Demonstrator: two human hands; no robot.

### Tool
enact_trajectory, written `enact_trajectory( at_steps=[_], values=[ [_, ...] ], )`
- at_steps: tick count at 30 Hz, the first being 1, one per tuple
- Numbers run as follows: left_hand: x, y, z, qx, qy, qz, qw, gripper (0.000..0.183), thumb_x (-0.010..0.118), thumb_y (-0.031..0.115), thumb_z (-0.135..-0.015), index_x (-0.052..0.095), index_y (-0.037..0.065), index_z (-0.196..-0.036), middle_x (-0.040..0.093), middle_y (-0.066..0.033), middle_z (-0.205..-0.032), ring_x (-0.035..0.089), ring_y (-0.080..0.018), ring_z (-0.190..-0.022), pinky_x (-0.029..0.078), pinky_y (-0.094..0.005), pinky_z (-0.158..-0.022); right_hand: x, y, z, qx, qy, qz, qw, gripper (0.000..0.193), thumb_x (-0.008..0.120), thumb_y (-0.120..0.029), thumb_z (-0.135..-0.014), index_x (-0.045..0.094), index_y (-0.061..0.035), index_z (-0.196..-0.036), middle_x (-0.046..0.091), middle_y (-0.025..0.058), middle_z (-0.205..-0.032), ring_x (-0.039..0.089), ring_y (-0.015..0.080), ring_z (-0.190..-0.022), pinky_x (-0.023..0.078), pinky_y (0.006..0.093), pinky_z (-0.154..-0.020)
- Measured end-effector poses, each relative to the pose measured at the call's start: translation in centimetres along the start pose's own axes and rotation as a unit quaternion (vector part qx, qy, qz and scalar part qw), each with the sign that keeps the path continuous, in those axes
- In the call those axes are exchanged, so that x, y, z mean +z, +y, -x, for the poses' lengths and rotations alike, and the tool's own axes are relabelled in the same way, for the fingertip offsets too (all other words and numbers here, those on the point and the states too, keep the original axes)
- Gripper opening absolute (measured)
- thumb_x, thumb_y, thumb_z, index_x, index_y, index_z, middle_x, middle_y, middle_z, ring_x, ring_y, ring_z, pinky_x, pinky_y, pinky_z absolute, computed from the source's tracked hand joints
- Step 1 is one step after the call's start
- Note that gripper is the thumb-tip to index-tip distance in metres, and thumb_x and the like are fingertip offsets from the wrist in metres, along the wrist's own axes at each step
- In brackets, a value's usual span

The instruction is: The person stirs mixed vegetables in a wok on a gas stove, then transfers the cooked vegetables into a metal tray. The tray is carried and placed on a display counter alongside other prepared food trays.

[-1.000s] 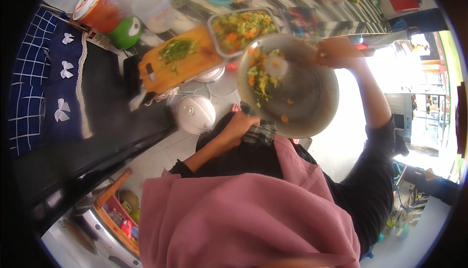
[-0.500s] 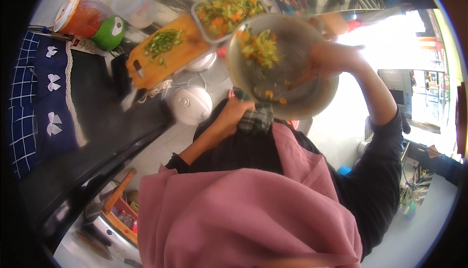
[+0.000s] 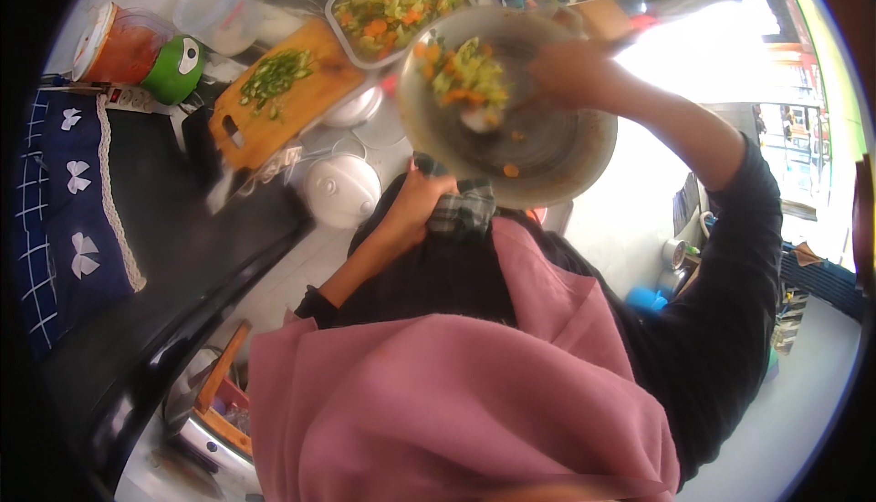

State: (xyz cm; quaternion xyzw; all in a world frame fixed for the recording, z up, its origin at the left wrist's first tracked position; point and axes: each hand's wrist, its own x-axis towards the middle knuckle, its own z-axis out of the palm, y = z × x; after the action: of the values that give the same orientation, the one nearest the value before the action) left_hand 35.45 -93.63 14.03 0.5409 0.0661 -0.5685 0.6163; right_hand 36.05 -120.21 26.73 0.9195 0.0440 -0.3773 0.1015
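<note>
Vegetables (image 3: 470, 71), chopped green and orange, lie heaped in the far left part of a wide metal pan (image 3: 570, 160), to the left of the right hand (image 3: 577, 75). That hand is over the pan's right half, blurred, with its fingers closed around the handle of a ladle (image 3: 474, 120). The ladle's pale bowl rests at the heap's near edge, left of the hand and slightly closer to the body; a few orange pieces lie apart on the pan's bare bottom. The left hand (image 3: 424, 195) grips a dark checked cloth (image 3: 463, 210) at the pan's near left rim; whether its fingers hold the rim through the fabric, I cannot tell. Just beyond the pan, up and to the left, is a clear container (image 3: 400, 11) full of similar vegetables. Beside it a wooden cutting board (image 3: 321, 105) bears sliced greens (image 3: 274, 80), well apart from both hands. Nearer the left hand is a round white lidded vessel (image 3: 341, 192).
</note>
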Motion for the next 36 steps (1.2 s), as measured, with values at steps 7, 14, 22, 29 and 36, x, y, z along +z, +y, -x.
enact_trajectory(
  at_steps=[7, 14, 22, 29, 36],
  values=[
    [-0.1, 0.6, 0.4, -0.003, 0.007, -0.015, 1.000, 0.011, 0.057, 0.003, -0.075, 0.052, 0.003, -0.085, 0.054, -0.0024, -0.075, 0.052, -0.0103, -0.064, 0.042, -0.0267, -0.056, 4.4, 3.5, 0.7, -0.007, 0.033, 0.060, 0.998, 0.048, 0.078, -0.049, -0.067, 0.072, -0.0068, -0.088, 0.069, 0.0149, -0.088, 0.064, 0.0341, -0.093, 0.052, 0.0454, -0.082],
    [0.0, 0.2, 0.1, 0.040, -0.012, -0.048, 0.998, 0.006, 0.056, 0.005, -0.077, 0.058, 0.002, -0.072, 0.055, -0.0001, -0.068, 0.051, -0.0077, -0.059, 0.039, -0.0263, -0.054, 4.0, 3.0, -0.7, 0.017, 0.016, 0.009, 1.000, 0.053, 0.076, -0.058, -0.068, 0.073, -0.0085, -0.087, 0.067, 0.0155, -0.080, 0.066, 0.0336, -0.084, 0.055, 0.0420, -0.074],
    [-0.3, 0.2, -0.2, -0.044, -0.017, -0.012, 0.999, 0.005, 0.055, 0.004, -0.077, 0.058, 0.001, -0.078, 0.056, -0.0013, -0.072, 0.053, -0.0087, -0.060, 0.041, -0.0252, -0.056, -0.8, -0.8, 0.0, 0.048, -0.004, -0.007, 0.999, 0.059, 0.074, -0.065, -0.067, 0.074, -0.0080, -0.083, 0.069, 0.0117, -0.076, 0.068, 0.0293, -0.082, 0.054, 0.0420, -0.074],
    [-0.1, -0.4, -0.4, 0.001, 0.011, 0.023, 1.000, 0.005, 0.054, 0.004, -0.077, 0.058, 0.002, -0.078, 0.056, -0.0007, -0.071, 0.053, -0.0086, -0.060, 0.041, -0.0255, -0.055, 1.9, 1.5, -2.6, -0.008, -0.110, -0.033, 0.993, 0.053, 0.075, -0.056, -0.071, 0.072, -0.0045, -0.082, 0.067, 0.0123, -0.073, 0.067, 0.0297, -0.076, 0.053, 0.0441, -0.069],
    [0.1, 0.2, 0.1, 0.019, 0.011, -0.025, 0.999, 0.011, 0.054, 0.006, -0.077, 0.057, 0.003, -0.067, 0.053, -0.0004, -0.066, 0.050, -0.0078, -0.057, 0.038, -0.0263, -0.052, 4.9, 3.1, -1.7, 0.057, 0.054, 0.008, 0.997, 0.023, 0.069, -0.027, -0.079, 0.071, -0.0042, -0.080, 0.065, 0.0109, -0.068, 0.066, 0.0276, -0.067, 0.053, 0.0421, -0.060]
  ],
)
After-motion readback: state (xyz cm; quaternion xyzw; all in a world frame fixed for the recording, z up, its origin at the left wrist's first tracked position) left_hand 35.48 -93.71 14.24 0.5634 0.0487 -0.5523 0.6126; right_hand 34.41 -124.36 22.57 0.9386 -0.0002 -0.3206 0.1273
